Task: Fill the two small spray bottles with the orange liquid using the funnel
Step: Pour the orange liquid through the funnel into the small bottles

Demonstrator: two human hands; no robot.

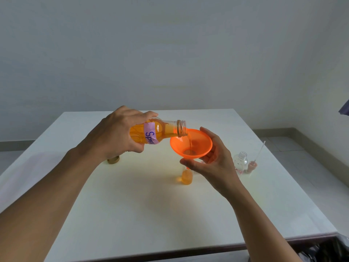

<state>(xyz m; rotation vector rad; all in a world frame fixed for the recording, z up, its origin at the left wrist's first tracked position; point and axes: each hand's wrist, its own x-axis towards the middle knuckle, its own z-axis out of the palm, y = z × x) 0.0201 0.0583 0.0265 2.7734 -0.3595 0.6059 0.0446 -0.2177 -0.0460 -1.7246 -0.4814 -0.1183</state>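
My left hand [117,133] grips a clear bottle of orange liquid [160,132] with a purple label, tipped on its side. A thin stream runs from its mouth into the orange funnel [190,143]. My right hand [213,161] holds the funnel from the right and below. Under the funnel stands a small spray bottle [187,176], partly filled with orange liquid; its neck is hidden by my fingers. A second small spray bottle [240,160], clear and uncapped, stands to the right.
A gold cap [113,159] lies on the white table [132,205] below my left hand. A pink spray head with its long white tube [254,163] lies right of the clear bottle. The table's front edge is close to me.
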